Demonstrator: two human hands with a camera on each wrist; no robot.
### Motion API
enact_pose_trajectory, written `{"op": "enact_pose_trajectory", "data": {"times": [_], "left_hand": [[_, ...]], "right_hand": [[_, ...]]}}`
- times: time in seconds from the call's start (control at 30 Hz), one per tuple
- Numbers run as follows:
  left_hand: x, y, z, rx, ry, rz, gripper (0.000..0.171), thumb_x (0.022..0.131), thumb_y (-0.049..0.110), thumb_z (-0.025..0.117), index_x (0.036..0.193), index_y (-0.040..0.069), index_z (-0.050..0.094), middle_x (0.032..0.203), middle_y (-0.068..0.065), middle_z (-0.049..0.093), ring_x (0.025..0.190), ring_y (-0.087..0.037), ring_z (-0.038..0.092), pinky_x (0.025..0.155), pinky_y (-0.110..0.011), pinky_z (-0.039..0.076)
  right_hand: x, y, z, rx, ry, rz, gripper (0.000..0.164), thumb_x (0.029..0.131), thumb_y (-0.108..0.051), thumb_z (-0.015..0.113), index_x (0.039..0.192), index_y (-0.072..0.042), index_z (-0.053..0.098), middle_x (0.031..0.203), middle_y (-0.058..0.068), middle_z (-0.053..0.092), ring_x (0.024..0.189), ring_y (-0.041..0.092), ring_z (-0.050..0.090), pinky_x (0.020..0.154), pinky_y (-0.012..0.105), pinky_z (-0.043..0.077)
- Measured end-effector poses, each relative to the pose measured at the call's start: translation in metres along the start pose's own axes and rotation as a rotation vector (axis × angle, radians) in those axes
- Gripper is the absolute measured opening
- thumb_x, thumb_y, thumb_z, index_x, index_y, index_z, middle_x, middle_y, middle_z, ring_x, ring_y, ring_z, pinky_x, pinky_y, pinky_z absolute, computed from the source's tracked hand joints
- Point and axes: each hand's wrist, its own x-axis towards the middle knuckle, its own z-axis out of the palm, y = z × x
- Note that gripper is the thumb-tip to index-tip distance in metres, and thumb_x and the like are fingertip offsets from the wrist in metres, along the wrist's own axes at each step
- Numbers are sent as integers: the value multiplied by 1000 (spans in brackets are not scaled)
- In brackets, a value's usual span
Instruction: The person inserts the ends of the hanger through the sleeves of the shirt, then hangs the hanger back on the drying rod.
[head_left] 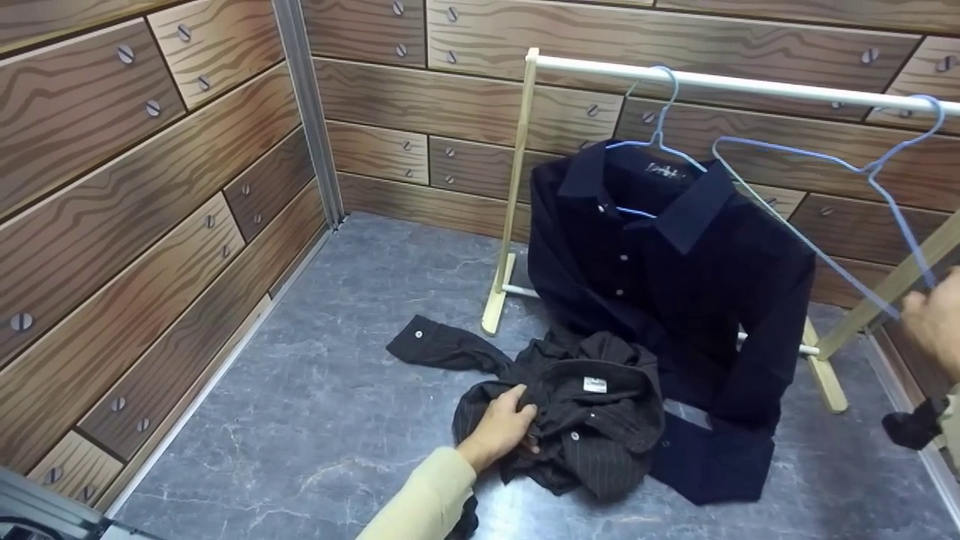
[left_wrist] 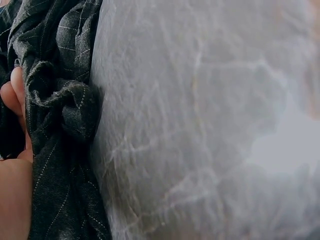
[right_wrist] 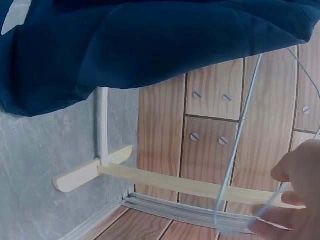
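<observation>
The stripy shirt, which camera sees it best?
The head view, because it shows most of the stripy shirt, including its label and a cuff. The left wrist view shows only some folds close up; the right wrist view doesn't show it.

Grey marbled surface (head_left: 315, 405) bears crumpled pinstriped shirt (head_left: 574, 412), rack (head_left: 750, 85), navy shirt's bottom (head_left: 712, 469).

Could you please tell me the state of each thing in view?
Pinstriped shirt: crumpled, unhung
Navy shirt: hanging, collar open
Occupied hanger: hooked over the rail
Bare hanger: tilted, held
Clothes rack: upright
Left hand: gripping the pinstriped shirt
Right hand: gripping the bare hanger
</observation>
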Motion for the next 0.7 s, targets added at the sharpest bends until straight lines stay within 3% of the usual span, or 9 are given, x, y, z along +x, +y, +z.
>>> {"op": "enact_pose_trajectory", "data": {"times": [0.07, 0.17, 0.3, 0.43, 0.53, 0.6, 0.7], "left_hand": [[0, 0, 0, -7, 0, -10, 38, 97, 13, 51, 134, 2, 53, 75, -7, 67, 45, -12, 64, 49, -31, 57], [0, 1, 1, -15, 1, -21, 46, 97, 13, 51, 141, 0, 48, 77, -7, 67, 45, -12, 64, 49, -32, 57], [1, 0, 1, -12, -4, -8, 32, 97, 13, 51, 127, 4, 57, 74, -6, 66, 45, -12, 63, 48, -32, 57], [2, 0, 0, -22, -16, -6, 24, 97, 13, 50, 118, 8, 60, 71, -4, 65, 45, -11, 63, 49, -32, 57], [1, 0, -1, -79, -42, -33, 23, 98, 13, 49, 118, 6, 58, 70, -3, 62, 46, -11, 61, 51, -33, 58], [0, 1, -2, -138, -64, -62, 21, 98, 13, 49, 115, 4, 58, 69, -3, 59, 48, -12, 59, 52, -33, 58], [0, 4, -3, -229, -95, -104, 17, 98, 13, 48, 110, 2, 56, 69, -3, 56, 51, -13, 57, 55, -33, 59]], "right_hand": [[-1, 1, 1, 22, -1, -26, 50, 90, 1, 30, 131, 30, 25, 121, 54, 33, 114, 67, 35, 94, 69, 32], [0, -1, -1, 21, -21, -45, 44, 92, 0, 32, 127, 27, 33, 114, 50, 41, 102, 61, 45, 70, 44, 46], [1, -7, -6, -14, -39, -64, 44, 93, -4, 35, 125, 24, 40, 106, 46, 49, 81, 48, 54, 50, 18, 31], [1, -14, -7, 23, 25, -138, 39, 90, -2, 38, 119, 23, 49, 94, 40, 55, 61, 13, 50, 49, 15, 30], [0, -19, -8, 82, 54, -157, 35, 91, -3, 38, 114, 18, 54, 70, 9, 59, 54, -4, 39, 46, 16, 32], [-1, -22, -10, 115, 58, -149, 34, 95, -6, 37, 113, 16, 55, 65, -16, 51, 52, -6, 38, 45, 17, 34], [-3, -25, -12, 155, 73, -131, 35, 99, -10, 36, 115, 14, 55, 66, -34, 38, 52, -6, 39, 45, 16, 34]]}}
